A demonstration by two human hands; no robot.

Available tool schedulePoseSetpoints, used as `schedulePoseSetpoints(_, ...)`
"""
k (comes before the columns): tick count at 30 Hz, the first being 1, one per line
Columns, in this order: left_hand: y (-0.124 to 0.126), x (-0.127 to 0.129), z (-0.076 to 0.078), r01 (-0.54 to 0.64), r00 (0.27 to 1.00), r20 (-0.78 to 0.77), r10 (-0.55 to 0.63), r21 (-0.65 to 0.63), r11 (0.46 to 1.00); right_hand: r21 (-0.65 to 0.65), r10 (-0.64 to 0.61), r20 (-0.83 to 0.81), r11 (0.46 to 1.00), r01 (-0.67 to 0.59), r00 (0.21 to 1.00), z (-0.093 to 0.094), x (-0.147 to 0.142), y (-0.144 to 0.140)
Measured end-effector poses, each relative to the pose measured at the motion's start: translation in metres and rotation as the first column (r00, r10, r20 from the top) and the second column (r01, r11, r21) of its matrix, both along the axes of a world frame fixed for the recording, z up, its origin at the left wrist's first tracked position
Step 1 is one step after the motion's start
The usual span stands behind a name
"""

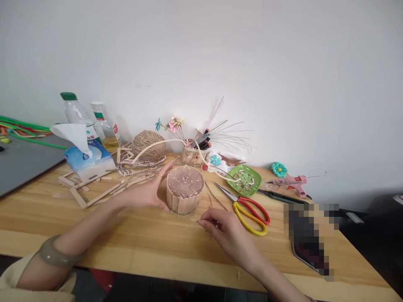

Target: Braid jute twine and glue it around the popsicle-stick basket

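A round container (184, 203) stands upright on the table, its side ringed with flat wooden sticks and its top pinkish and translucent. My left hand (154, 188) curves around its left side, with the thumb low at the front and a finger reaching behind. Just in front and to the right of the container, my right hand (218, 224) pinches a thin strand with small pale beads (193, 220) at its end. A length of twine (217, 195) runs down between the container and the scissors (248, 212), which have one red and one yellow handle.
Behind are a ball of twine (148, 144) and a stick-covered pot (192, 155) with flowers and markers. A green dish (244, 180), pink glue gun (299, 184) and pixelated phone (310, 243) lie right. Left are a tissue pack (91, 161), wooden sticks (97, 195) and bottles (105, 126).
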State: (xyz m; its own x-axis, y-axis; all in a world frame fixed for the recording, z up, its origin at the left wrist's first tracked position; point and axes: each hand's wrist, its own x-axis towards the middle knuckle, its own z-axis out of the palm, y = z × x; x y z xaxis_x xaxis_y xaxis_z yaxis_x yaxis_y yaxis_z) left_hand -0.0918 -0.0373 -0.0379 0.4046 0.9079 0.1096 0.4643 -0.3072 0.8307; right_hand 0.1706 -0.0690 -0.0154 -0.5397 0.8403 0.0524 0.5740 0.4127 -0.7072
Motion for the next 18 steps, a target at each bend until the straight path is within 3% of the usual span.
schedulePoseSetpoints(2,0.005,0.005,-0.011,0.005,0.997,0.078,-0.003,-0.024,1.000,0.041,0.009,-0.006,0.999,-0.009,1.000,-0.002,-0.002,0.003)
schedulePoseSetpoints(5,0.009,0.015,-0.018,-0.018,0.948,0.312,0.058,-0.130,0.991,0.085,0.036,-0.103,0.996,-0.027,0.994,-0.004,-0.002,0.011)
schedulePoseSetpoints(8,0.007,0.026,-0.013,-0.060,0.881,0.444,0.161,-0.234,0.970,0.019,0.009,-0.261,1.000,-0.004,0.965,-0.003,0.001,0.017)
schedulePoseSetpoints(10,0.002,0.033,-0.007,-0.120,0.830,0.503,0.242,-0.262,0.958,-0.077,-0.087,-0.396,0.995,0.061,0.914,-0.002,0.005,0.018)
schedulePoseSetpoints(11,-0.001,0.038,-0.003,-0.150,0.782,0.554,0.287,-0.280,0.948,-0.125,-0.148,-0.452,0.987,0.101,0.880,-0.002,0.006,0.017)
schedulePoseSetpoints(12,-0.005,0.043,0.000,-0.194,0.632,0.669,0.392,-0.353,0.915,-0.163,-0.201,-0.494,0.977,0.138,0.846,-0.001,0.007,0.015)
schedulePoseSetpoints(13,-0.009,0.050,0.002,-0.174,0.430,0.761,0.486,-0.458,0.872,-0.180,-0.236,-0.523,0.970,0.164,0.819,0.000,0.007,0.013)
schedulePoseSetpoints(14,-0.013,0.058,0.005,-0.167,0.359,0.777,0.516,-0.490,0.855,-0.176,-0.245,-0.540,0.968,0.176,0.805,0.000,0.006,0.011)
schedulePoseSetpoints(18,-0.026,0.094,0.011,-0.108,0.212,0.812,0.544,-0.533,0.839,-0.050,-0.142,-0.560,0.989,0.138,0.816,0.004,-0.011,0.001)
